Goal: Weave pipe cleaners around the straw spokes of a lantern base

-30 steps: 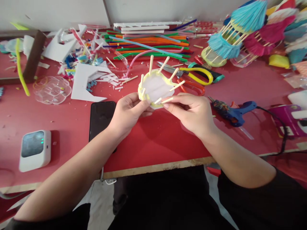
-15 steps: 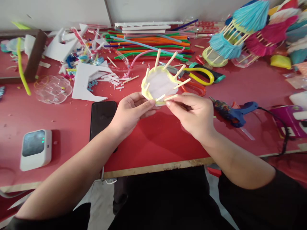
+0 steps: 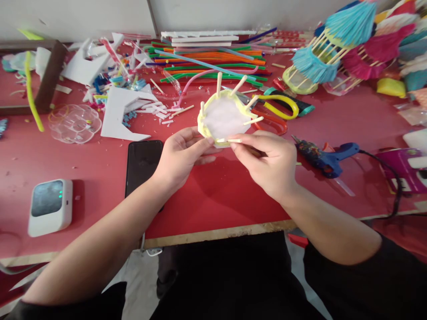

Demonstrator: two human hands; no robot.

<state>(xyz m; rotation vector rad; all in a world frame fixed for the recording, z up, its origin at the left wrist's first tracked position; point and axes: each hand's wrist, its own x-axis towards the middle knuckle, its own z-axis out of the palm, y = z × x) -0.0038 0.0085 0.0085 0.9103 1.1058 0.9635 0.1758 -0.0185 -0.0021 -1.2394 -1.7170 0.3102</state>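
Right of the phone (image 3: 143, 161), the disc (image 3: 225, 118) is held above the counter (image 3: 207, 200): the left hand's (image 3: 180, 153) fingers pinch its rim, the right hand's (image 3: 271, 158) a stick (image 3: 235, 141). Probably light, its edging (image 3: 204, 127) soft; best gripped between sticks.

Left hand (image 3: 180, 155) partly hidden behind pale disc (image 3: 225, 118), purple box (image 3: 392, 161) cut off at right edge
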